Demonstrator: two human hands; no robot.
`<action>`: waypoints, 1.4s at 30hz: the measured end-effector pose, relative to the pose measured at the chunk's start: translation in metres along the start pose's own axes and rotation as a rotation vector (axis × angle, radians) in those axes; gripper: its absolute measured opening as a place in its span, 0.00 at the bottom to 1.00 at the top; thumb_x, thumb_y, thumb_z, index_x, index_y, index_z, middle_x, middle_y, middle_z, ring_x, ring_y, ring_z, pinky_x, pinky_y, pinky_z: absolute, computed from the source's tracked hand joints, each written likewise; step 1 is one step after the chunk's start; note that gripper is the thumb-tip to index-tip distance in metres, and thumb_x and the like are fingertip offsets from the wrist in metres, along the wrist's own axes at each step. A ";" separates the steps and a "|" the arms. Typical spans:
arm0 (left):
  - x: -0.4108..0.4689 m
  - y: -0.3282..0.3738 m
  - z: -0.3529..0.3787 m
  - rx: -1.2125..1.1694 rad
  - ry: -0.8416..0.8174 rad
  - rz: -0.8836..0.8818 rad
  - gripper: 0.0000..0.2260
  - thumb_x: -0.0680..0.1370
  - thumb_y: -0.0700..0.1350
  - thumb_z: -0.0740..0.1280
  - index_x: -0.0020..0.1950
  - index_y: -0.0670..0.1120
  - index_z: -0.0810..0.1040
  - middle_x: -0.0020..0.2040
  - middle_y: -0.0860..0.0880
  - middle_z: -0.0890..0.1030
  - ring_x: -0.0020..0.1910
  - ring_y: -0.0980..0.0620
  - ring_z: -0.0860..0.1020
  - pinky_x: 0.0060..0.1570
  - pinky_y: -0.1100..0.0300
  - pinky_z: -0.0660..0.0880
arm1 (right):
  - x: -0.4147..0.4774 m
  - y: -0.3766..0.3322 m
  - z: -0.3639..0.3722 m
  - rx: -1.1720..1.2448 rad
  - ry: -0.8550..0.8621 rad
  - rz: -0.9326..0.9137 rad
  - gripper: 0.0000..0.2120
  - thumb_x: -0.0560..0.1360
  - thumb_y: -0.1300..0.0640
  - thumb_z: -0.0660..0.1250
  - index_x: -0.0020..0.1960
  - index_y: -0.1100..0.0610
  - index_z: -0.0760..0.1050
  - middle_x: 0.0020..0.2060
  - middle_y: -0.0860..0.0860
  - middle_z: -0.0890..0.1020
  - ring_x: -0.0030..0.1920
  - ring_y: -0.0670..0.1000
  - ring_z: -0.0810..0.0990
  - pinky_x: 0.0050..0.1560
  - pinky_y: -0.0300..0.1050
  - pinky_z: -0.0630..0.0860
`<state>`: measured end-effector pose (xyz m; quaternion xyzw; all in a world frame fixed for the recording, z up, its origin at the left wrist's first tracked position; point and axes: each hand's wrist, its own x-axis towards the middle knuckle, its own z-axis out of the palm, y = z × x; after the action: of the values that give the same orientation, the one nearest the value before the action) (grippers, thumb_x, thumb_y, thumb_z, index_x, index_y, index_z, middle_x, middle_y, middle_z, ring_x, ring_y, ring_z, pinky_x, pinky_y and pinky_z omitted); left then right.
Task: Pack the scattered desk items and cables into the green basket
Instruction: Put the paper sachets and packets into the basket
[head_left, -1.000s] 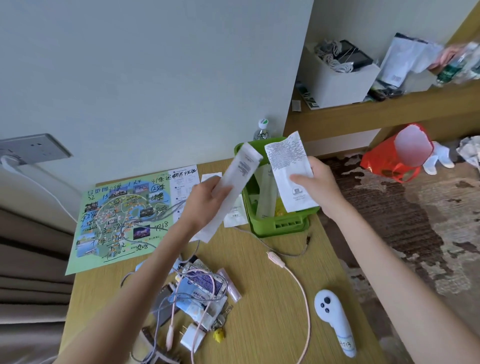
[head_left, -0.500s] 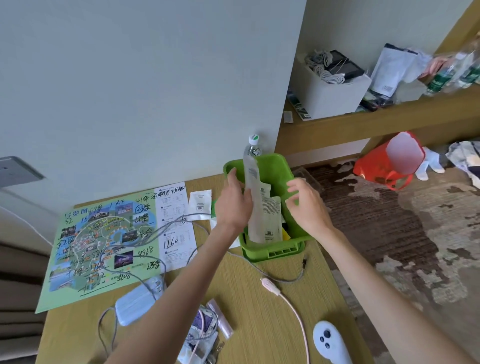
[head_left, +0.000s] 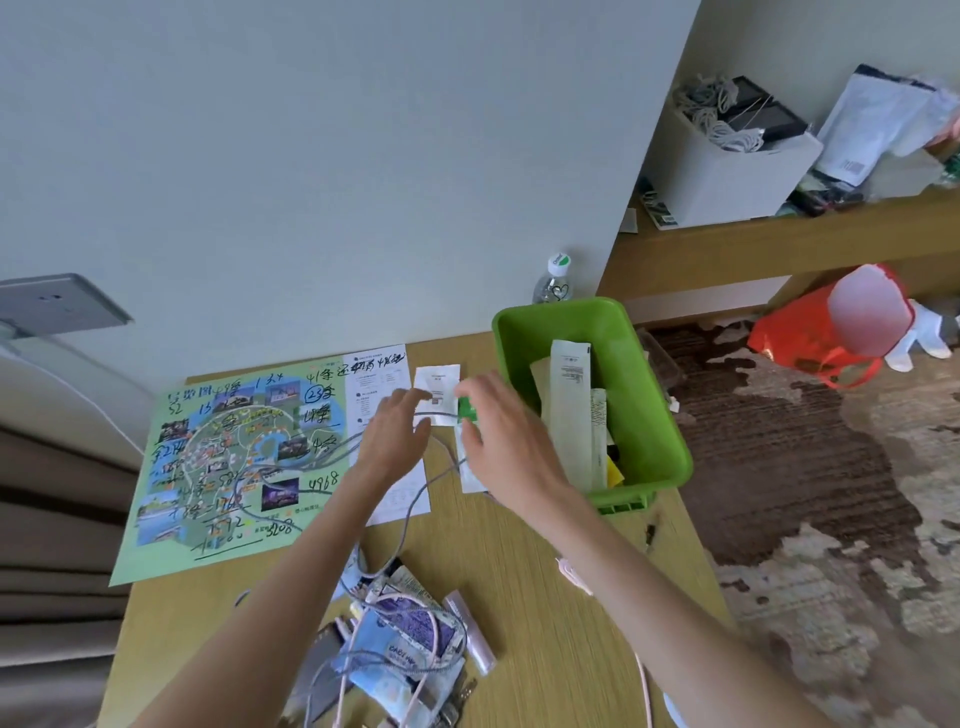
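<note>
**Green basket (head_left: 660, 415) stands at the desk's far right corner as two bare hands hover over paper slips**

Both hands are stretched out over a wooden desk (head_left: 545, 623), just left of the basket. The left hand (head_left: 395, 431) has its fingers straight and loosely together, with the fingertips over the lower corner of a small white receipt (head_left: 439, 384). The right hand (head_left: 501, 436) is relaxed, its fingers spread and gently bent above a white slip with a green top (head_left: 467, 410). Blur hides whether it touches the slip.

A grey cable (head_left: 410, 512) runs under both wrists and across the papers. It lies over a white printed sheet (head_left: 402, 499) and the slip, and so crosses the items nearest the hands. Inside the basket, long printed receipts (head_left: 569, 410) lean upright beside a yellow item (head_left: 616, 474). Their print is too small to read.

To the left lies a green illustrated map (head_left: 228, 457) covered in black handwriting, including "4968" and "3208".

Near the desk's front edge, a pile of packets (head_left: 405, 649) is tangled with grey and pink cables. A pink cable (head_left: 571, 577) trails beside the right forearm.

A water bottle with a green cap (head_left: 556, 275) stands behind the basket against the wall. Beyond it are a white box of cords (head_left: 727, 171) on a wooden shelf and a red bag (head_left: 810, 338) on the patterned carpet.
</note>
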<state>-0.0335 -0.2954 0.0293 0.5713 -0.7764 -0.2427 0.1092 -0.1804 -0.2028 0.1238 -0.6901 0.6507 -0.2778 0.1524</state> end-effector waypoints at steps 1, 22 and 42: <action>-0.002 -0.013 0.004 0.074 -0.064 0.015 0.18 0.79 0.43 0.63 0.70 0.47 0.70 0.68 0.46 0.71 0.66 0.44 0.69 0.61 0.47 0.71 | 0.003 -0.004 0.014 -0.019 -0.043 0.005 0.13 0.77 0.64 0.62 0.61 0.59 0.70 0.56 0.52 0.74 0.50 0.53 0.77 0.44 0.47 0.75; -0.034 -0.109 0.010 0.328 -0.207 0.446 0.18 0.74 0.31 0.65 0.56 0.53 0.79 0.46 0.57 0.84 0.45 0.54 0.79 0.33 0.59 0.74 | 0.033 0.058 0.138 -0.499 -0.323 0.577 0.19 0.79 0.52 0.65 0.64 0.62 0.67 0.62 0.59 0.73 0.60 0.57 0.74 0.51 0.47 0.76; 0.029 -0.056 0.022 -0.055 0.031 0.002 0.11 0.78 0.39 0.62 0.60 0.46 0.74 0.58 0.47 0.75 0.56 0.48 0.76 0.44 0.50 0.77 | 0.029 0.047 0.135 -0.237 0.021 0.600 0.07 0.77 0.64 0.63 0.54 0.62 0.71 0.43 0.56 0.81 0.39 0.56 0.80 0.33 0.44 0.67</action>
<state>-0.0062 -0.3297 -0.0209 0.5709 -0.7684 -0.2548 0.1372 -0.1402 -0.2564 -0.0061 -0.4775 0.8545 -0.1499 0.1392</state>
